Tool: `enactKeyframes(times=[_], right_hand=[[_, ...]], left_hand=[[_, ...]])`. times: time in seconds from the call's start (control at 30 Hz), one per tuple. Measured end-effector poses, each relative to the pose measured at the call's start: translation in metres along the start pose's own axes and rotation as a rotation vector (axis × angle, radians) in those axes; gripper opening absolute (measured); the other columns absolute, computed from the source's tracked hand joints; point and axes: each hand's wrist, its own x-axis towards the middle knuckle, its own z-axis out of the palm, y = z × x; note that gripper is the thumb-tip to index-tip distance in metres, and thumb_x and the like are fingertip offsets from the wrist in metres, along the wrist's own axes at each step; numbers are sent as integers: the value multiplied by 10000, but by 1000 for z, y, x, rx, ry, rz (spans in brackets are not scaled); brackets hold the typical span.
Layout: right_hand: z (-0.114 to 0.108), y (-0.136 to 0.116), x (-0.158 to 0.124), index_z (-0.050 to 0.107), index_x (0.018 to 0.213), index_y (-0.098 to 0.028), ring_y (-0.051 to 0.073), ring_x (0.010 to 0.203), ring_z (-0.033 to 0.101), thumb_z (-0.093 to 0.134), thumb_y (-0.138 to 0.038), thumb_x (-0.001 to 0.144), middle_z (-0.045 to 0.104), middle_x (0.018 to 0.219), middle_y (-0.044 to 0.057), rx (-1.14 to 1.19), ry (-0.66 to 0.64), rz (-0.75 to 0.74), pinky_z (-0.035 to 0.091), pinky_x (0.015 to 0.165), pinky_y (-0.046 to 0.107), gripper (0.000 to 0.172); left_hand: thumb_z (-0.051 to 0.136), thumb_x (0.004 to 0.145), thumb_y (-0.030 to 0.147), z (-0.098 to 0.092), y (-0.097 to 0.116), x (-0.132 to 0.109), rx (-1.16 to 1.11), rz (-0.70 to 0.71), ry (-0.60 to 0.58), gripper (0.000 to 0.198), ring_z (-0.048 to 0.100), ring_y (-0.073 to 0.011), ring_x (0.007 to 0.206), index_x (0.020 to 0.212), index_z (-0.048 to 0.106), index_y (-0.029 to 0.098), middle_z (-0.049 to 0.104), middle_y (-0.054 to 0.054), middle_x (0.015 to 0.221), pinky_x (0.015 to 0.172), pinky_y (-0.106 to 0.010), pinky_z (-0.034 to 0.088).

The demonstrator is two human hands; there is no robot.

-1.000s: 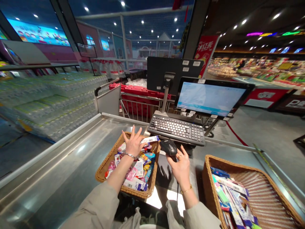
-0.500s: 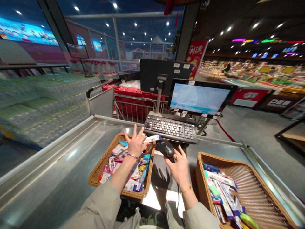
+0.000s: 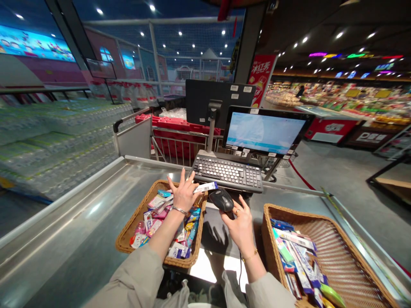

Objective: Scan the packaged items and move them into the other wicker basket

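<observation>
My left hand (image 3: pixel 184 193) is above the left wicker basket (image 3: pixel 123 235), its thumb side pinching a slim white-and-blue candy pack (image 3: pixel 206 187) while other fingers spread upward. The pack's printed side lies just beside the head of a black barcode scanner (image 3: pixel 221 199). My right hand (image 3: pixel 240 222) grips that scanner by its handle, which the fingers partly hide. Beneath my left hand, assorted small packets (image 3: pixel 156 214) fill the basket. To the right, a second wicker basket (image 3: pixel 349 239) holds several long white-and-blue packs (image 3: pixel 302 261) heaped on its left side.
Behind the scanner lies a black keyboard (image 3: pixel 227 172), with a lit monitor (image 3: pixel 265 131) and a dark rear-facing screen (image 3: pixel 216 102) beyond it. A metal counter (image 3: pixel 93 218) extends left, with a raised rim. A shopping cart (image 3: pixel 173 143) stands past the counter.
The view has shifted very slightly, moving the scene a little to the left. Both hands keep their hold, with the pack still beside the scanner head.
</observation>
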Motion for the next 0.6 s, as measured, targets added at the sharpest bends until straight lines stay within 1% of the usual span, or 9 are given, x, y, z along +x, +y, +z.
enactKeyframes(times=[0.17,0.6], right_hand=[[0,1,1,760,915,-225,306,1370,370,660,-327,754,689,1197,65,7,-2,-5,330,1108,528,215],[1,2,2,756,947,-239,300,1377,362,655,-310,762,684,1209,58,24,-4,-4,319,1111,544,222]], left_hand=[[707,791,356,1,2,1,8,13,44,144,276,-369,1442,914,714,283,545,-38,1414,1076,-746,-152],[717,781,329,5,2,1,5,27,48,132,284,-355,1442,904,711,285,554,-32,1405,1085,-729,-158]])
